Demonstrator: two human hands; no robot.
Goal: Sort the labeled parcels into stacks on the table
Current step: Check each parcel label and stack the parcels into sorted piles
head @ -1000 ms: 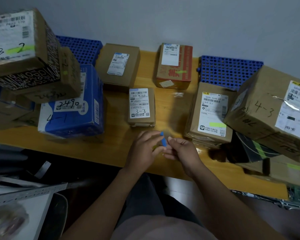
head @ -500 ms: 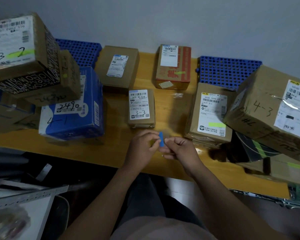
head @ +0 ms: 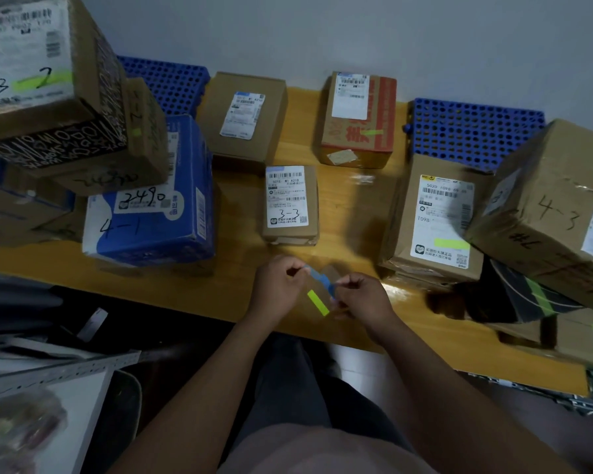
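Head view: both hands are held over the front edge of the table (head: 350, 206), near its middle. A second ago they were pressed close together with only a small blue tab showing between the fingertips. Now they have been drawn apart. A blue strip (head: 319, 278) is stretched between them, one end pinched by the left hand (head: 278, 285) and the other by the right hand (head: 360, 295). A yellow-green strip (head: 318, 302) has been exposed just below it; whether it is stuck to the blue strip cannot be told.

No parcel has been moved. The parcel marked 3-3 (head: 290, 203) lies alone at mid-table, just behind the hands. The blue parcel marked 4-1 (head: 151, 206) sits toward the left end under a leaning stack. A parcel with a green mark (head: 439, 220) sits toward the right end beside the parcel marked 4-3 (head: 555, 206).

Judged from this, a marker is being peeled for labelling. Sorting is paused, and two parcels by the back edge are not yet stacked.
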